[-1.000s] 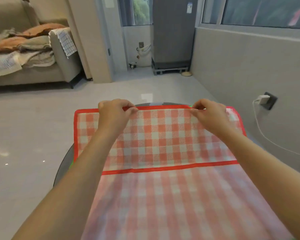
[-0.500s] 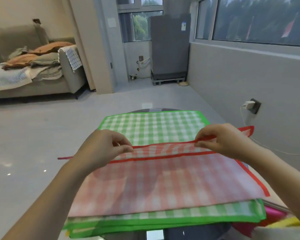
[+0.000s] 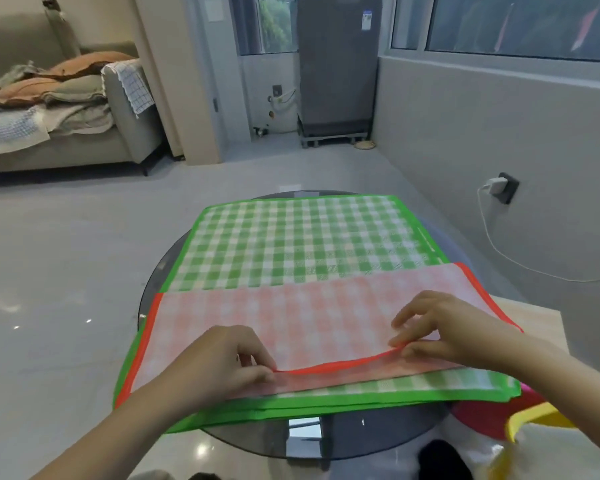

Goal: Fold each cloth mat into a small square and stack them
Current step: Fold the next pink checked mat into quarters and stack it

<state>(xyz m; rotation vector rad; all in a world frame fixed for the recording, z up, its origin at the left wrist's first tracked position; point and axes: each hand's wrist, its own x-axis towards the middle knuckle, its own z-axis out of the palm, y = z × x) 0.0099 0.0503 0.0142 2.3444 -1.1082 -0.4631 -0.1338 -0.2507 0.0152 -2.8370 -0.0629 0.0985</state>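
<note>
While the red checked mat (image 3: 302, 317) lies folded in half across the near part of the green checked mat (image 3: 298, 240), both hands pinch its red-trimmed upper edge close to the person. That edge sags in a shallow curve between the two grips and sits just short of the lower layer's near border, so the two borders are not quite aligned. The left hand (image 3: 222, 365) is closed narrowly, thumb and fingertips nipping the trim at its left end. The right hand (image 3: 444, 334) pinches the trim at the other end between thumb and forefinger, its remaining fingers spread loosely over the cloth.

The fold line of the red mat runs across the middle of the pile, leaving the far half of the green mat bare. Red trim shows down the left and right sides; the right side reaches slightly past the green mat. Under the top green mat, more green borders show in layers along the near edge. The pile covers most of a round dark glass table (image 3: 361, 441), and its corners overhang the rim at left and right. A pink and yellow object (image 3: 520, 417) lies against the near right corner. Left of the table the pale tiled floor (image 3: 66, 271) is open as far as the sofa (image 3: 66, 133); on the right a grey wall (image 3: 499, 140) with a plugged-in charger (image 3: 497, 184) stands near
</note>
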